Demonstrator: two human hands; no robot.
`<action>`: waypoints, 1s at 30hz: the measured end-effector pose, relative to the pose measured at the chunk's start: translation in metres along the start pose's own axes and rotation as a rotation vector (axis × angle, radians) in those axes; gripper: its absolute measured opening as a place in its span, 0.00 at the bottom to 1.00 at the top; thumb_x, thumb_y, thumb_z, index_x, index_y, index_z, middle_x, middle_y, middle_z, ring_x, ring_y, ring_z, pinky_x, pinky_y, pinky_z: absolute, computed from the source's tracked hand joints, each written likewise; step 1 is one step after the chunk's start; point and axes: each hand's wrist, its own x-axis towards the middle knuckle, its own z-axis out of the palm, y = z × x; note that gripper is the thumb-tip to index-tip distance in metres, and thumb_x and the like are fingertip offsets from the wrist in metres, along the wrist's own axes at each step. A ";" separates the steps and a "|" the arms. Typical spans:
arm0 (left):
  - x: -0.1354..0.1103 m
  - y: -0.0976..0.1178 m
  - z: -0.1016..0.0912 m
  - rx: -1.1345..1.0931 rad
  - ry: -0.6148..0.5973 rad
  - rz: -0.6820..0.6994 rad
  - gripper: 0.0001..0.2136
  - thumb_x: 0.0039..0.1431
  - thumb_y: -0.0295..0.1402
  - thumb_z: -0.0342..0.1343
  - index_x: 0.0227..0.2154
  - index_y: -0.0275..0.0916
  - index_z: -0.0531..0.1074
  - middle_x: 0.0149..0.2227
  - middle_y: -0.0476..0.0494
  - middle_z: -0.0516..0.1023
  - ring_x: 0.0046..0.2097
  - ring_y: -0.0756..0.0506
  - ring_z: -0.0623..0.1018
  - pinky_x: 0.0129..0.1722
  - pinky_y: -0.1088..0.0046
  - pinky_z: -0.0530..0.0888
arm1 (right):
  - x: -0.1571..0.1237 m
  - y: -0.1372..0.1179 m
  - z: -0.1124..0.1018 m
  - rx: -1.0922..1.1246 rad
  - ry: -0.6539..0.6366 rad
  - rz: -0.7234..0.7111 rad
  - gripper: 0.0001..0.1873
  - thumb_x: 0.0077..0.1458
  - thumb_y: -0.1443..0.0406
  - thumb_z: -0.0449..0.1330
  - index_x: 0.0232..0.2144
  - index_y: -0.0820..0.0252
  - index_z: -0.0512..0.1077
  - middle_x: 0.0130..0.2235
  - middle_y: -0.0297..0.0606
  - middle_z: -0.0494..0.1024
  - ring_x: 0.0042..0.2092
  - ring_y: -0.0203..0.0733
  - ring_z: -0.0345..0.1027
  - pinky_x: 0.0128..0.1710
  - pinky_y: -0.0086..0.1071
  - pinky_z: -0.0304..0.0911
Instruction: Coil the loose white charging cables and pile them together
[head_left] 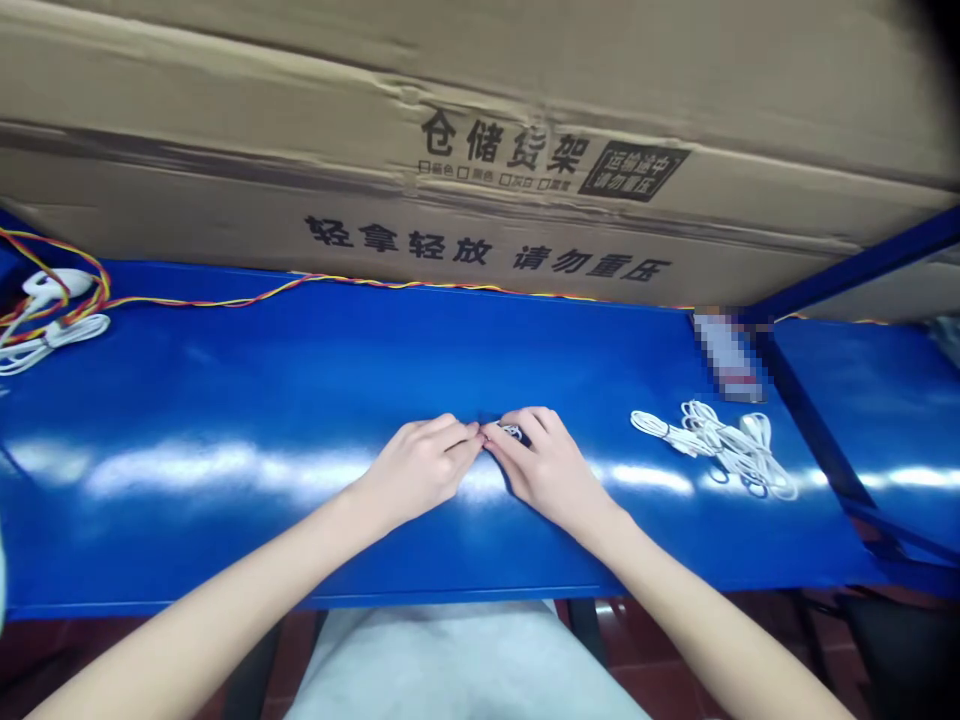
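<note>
My left hand (429, 462) is closed in a pinch at the middle of the blue shelf surface (360, 350). Its fingertips meet those of my right hand (541, 455); whatever lies between them is too small to make out. Curled fingers of my right hand partly cover a small whitish looped thing (513, 432), which looks like a bit of white cable. Off to the right, several bundled white cables (739, 450) lie on the surface, some tied with dark ties.
A large cardboard box (225, 180) with printed characters stands along the back. At the left, a red-and-yellow twisted wire (262, 297) runs past more white cables (56, 335). A blurred-out packet (729, 355) lies by the blue metal post (814, 430) at right.
</note>
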 end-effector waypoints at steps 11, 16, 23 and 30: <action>0.000 -0.002 0.002 -0.160 0.081 -0.242 0.05 0.67 0.32 0.62 0.39 0.44 0.83 0.45 0.44 0.85 0.46 0.42 0.80 0.49 0.58 0.78 | 0.012 0.000 -0.007 -0.019 -0.094 -0.009 0.16 0.72 0.65 0.52 0.57 0.56 0.72 0.42 0.45 0.72 0.43 0.50 0.59 0.44 0.43 0.57; -0.002 0.001 0.001 -0.191 0.080 -0.256 0.07 0.64 0.28 0.62 0.41 0.44 0.83 0.44 0.45 0.86 0.49 0.40 0.82 0.51 0.56 0.78 | 0.013 0.000 -0.008 -0.046 -0.099 -0.029 0.15 0.73 0.63 0.51 0.55 0.56 0.73 0.42 0.44 0.72 0.41 0.48 0.57 0.43 0.42 0.55; -0.004 -0.003 -0.005 -0.118 0.032 -0.027 0.09 0.66 0.24 0.56 0.42 0.39 0.80 0.40 0.40 0.83 0.45 0.44 0.82 0.43 0.67 0.82 | 0.010 -0.001 -0.007 -0.065 -0.098 -0.056 0.16 0.72 0.64 0.51 0.55 0.54 0.73 0.41 0.43 0.71 0.42 0.48 0.56 0.43 0.44 0.52; -0.004 -0.006 -0.013 -0.039 0.018 0.142 0.08 0.66 0.24 0.57 0.44 0.36 0.79 0.41 0.40 0.84 0.43 0.43 0.83 0.38 0.70 0.81 | 0.008 -0.002 -0.007 -0.030 -0.079 -0.046 0.14 0.70 0.65 0.52 0.52 0.55 0.75 0.42 0.43 0.71 0.44 0.49 0.58 0.46 0.45 0.52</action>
